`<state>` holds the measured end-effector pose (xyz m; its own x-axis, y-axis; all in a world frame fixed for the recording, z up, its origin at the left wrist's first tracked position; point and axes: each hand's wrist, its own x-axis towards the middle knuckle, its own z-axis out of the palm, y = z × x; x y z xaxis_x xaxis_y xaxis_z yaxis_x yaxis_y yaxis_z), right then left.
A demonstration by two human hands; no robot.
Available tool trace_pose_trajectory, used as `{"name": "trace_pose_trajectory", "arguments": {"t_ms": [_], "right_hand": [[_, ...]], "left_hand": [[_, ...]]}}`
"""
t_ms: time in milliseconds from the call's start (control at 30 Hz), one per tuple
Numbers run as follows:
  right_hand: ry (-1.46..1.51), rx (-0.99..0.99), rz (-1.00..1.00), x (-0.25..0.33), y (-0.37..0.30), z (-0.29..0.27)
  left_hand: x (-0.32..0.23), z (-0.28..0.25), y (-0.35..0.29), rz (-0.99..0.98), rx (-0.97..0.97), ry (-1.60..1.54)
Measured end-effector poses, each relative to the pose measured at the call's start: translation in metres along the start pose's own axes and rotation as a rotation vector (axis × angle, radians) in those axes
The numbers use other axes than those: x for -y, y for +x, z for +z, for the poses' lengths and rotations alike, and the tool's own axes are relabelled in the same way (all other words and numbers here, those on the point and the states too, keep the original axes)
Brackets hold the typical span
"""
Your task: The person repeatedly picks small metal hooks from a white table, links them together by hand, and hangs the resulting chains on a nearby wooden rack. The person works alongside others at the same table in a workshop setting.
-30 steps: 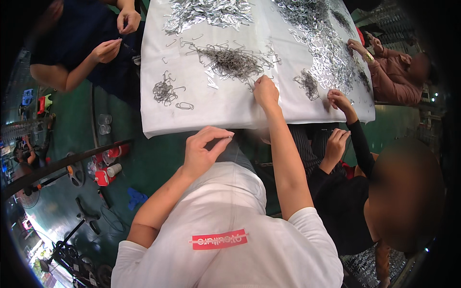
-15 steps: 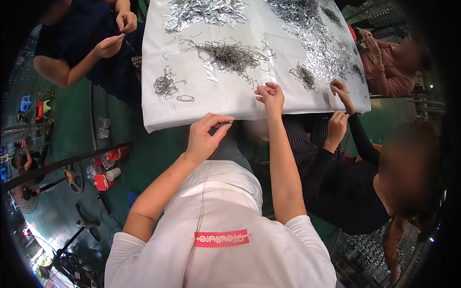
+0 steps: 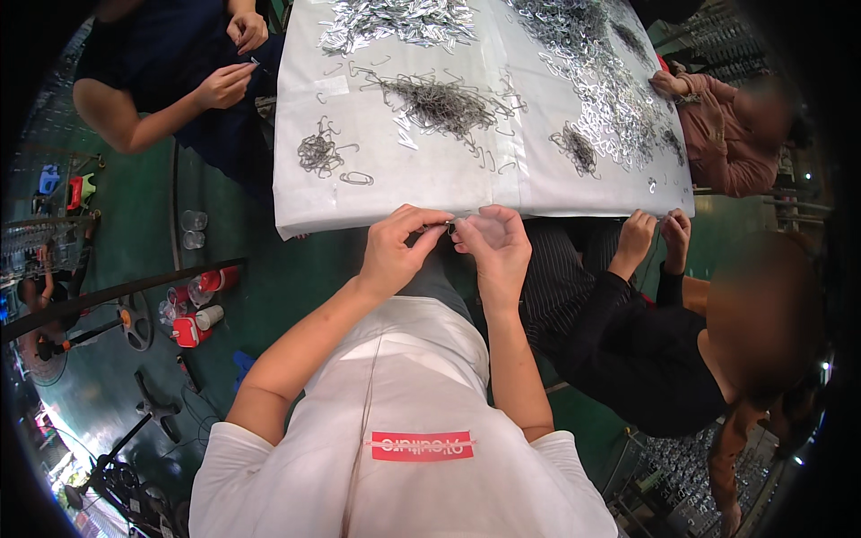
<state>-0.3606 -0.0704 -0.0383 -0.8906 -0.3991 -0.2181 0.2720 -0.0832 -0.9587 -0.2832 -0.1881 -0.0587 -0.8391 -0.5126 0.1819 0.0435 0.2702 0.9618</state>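
Just off the near table edge, my two hands meet fingertip to fingertip. My left hand [image 3: 395, 247] is closed in a pinch on a small metal piece [image 3: 439, 224], mostly covered by the fingers. Thumb and forefinger of my right hand [image 3: 499, 260] pinch a small dark wire piece against its end; the exact shape is too small to tell. Ahead on the white-covered table [image 3: 421, 193] lies a tangled pile of wire hooks [image 3: 444, 106]. A smaller hook pile [image 3: 318, 154] sits to the left, with an oblong wire loop [image 3: 356, 178] beside it.
Flat silver metal pieces [image 3: 399, 25] are heaped at the far side. Another large heap [image 3: 614, 108] and a small hook pile [image 3: 575, 151] lie to the right. Co-workers sit close by: one in black sleeves [image 3: 628, 359] at right, one in dark blue [image 3: 170, 67] at left, another opposite.
My right hand has come back from the table edge down to my left fingertips, now pinching a small wire piece. My left hand has shifted slightly right, still pinching its metal piece.
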Motion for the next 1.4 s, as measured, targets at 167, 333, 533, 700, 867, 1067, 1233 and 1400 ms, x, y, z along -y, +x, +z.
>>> {"name": "trace_pose_trajectory", "arguments": {"t_ms": [167,333,533,700,867,1067,1233,1400], "right_hand": [[0.041,0.005,0.044,0.001,0.005,-0.001],[0.036,0.011,0.056,0.004,0.01,-0.001],[-0.169,-0.053,-0.265,-0.008,0.009,-0.001],[-0.309,0.012,-0.649,-0.023,0.005,-0.004],[-0.333,0.05,-0.609,-0.027,0.005,-0.008],[-0.333,0.043,-0.614,-0.031,0.005,-0.006],[-0.353,0.051,-0.613,-0.033,0.007,-0.006],[-0.38,0.062,-0.6,-0.034,0.015,-0.008]], "left_hand": [[0.001,0.002,0.003,0.028,-0.021,-0.013],[0.005,0.002,0.007,0.072,-0.013,0.014],[0.006,0.01,0.007,0.013,-0.025,-0.075],[0.058,0.002,0.031,0.064,-0.101,0.137],[0.139,-0.008,0.088,0.255,-0.095,0.512],[0.167,-0.001,0.111,0.343,0.022,0.735],[0.161,-0.001,0.115,0.307,0.055,0.822],[0.121,0.002,0.097,-0.397,0.077,0.106]]}}
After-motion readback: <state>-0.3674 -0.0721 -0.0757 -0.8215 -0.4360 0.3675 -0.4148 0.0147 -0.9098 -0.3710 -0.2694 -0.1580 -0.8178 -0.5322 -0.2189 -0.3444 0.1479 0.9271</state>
